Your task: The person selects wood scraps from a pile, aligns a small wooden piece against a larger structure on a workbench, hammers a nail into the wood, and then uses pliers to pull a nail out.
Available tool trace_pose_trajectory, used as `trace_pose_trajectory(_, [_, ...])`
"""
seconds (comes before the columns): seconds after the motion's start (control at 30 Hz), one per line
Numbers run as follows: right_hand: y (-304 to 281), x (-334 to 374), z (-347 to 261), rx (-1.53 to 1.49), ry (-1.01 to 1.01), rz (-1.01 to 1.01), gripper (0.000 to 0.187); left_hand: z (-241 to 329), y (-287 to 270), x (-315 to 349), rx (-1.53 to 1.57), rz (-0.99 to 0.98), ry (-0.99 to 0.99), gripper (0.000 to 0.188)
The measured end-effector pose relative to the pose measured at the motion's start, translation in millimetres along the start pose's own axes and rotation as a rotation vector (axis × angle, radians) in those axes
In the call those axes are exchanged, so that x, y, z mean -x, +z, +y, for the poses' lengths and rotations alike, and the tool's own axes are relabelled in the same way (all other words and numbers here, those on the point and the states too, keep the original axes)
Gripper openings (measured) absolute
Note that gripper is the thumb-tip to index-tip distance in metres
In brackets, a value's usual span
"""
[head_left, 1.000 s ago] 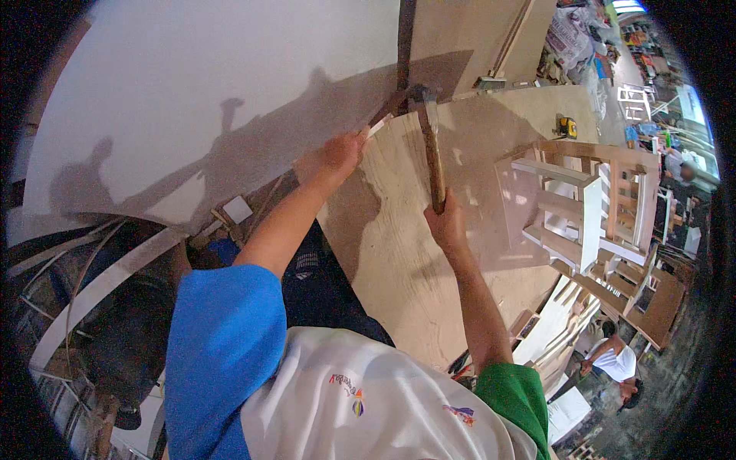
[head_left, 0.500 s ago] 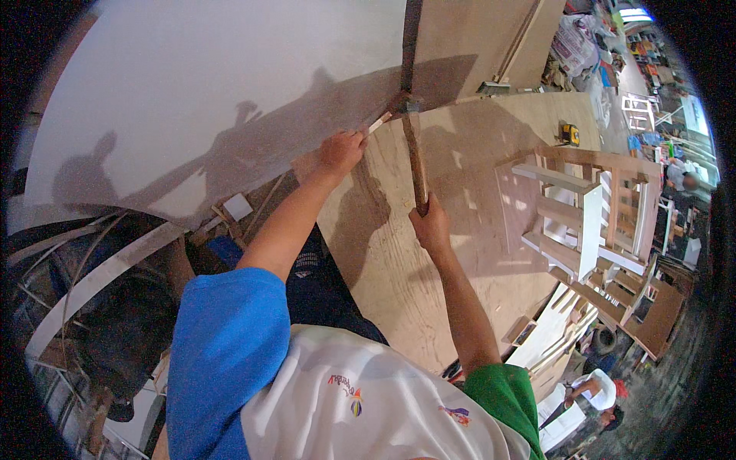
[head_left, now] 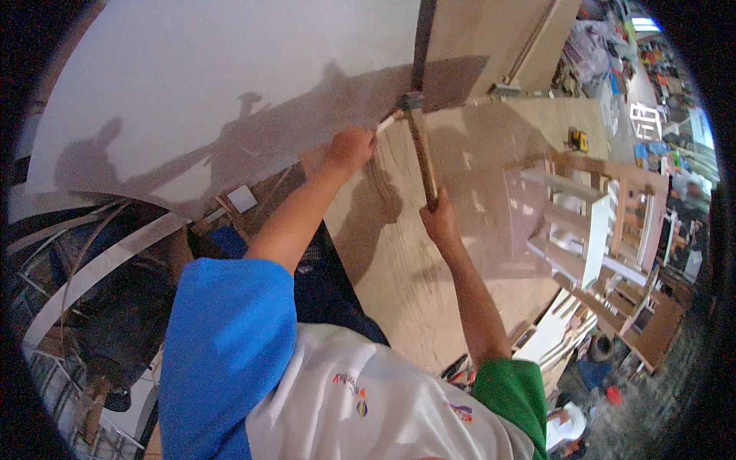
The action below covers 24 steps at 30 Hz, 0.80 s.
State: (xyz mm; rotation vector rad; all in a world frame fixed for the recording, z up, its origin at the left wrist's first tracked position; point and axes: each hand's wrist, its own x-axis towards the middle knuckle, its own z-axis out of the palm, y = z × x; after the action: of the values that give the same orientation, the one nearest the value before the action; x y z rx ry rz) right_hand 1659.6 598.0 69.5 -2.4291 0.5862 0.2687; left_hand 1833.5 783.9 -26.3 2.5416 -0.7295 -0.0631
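My right hand [head_left: 440,220] is closed round the lower end of a hammer's wooden handle [head_left: 422,153]. The hammer's dark head [head_left: 412,100] is at the far end, by the seam where a large white panel [head_left: 253,61] meets the plywood sheet [head_left: 429,299]. Left of it, my left hand [head_left: 353,148] grips a thin pale stick [head_left: 389,120] that points toward the hammer head. The stick's far tip is right beside the head; whether they touch I cannot tell. Shadows of my arms fall across the white panel.
A yellow-and-black tape measure [head_left: 578,140] lies on the plywood at the right. Beyond it a wooden slatted frame [head_left: 594,230] lies on its side. A brush [head_left: 504,90] leans at the back. A curved white strip [head_left: 100,280] arcs at the left. Another person [head_left: 566,424] is at the lower right.
The whole view has shifted a little, so most things sit farther right. The hammer's handle now tilts slightly more to the left at its head. Both hands keep their grips.
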Motion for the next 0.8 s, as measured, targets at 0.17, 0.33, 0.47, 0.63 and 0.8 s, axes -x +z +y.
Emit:
trace_pose_trajectory(0.17, [-3.1,-13.3,-0.8,-0.055,0.055,-0.023,0.033,7.4,-10.4,0.1,-0.011,-0.217,-0.183,0.030])
trace_pose_trajectory(0.33, [-16.0,-17.3,-2.7,-0.159,-0.015,0.107,0.031,10.8,-12.8,16.6,-0.023,-0.233,-0.124,0.033])
trace_pose_trajectory(0.47, [-11.4,-14.7,5.9,0.047,0.042,-0.047,0.028,12.0,-14.9,6.3,-0.097,-0.145,-0.080,0.034])
trace_pose_trajectory(0.63, [-19.2,-8.0,-2.5,0.047,0.056,-0.151,0.034,-4.9,18.9,5.5,-0.130,-0.134,-0.067,0.034])
trace_pose_trajectory(0.8, [-34.4,-7.0,-26.9,0.014,0.018,-0.041,0.035,3.6,-1.2,4.7,-0.102,-0.111,-0.077,0.035])
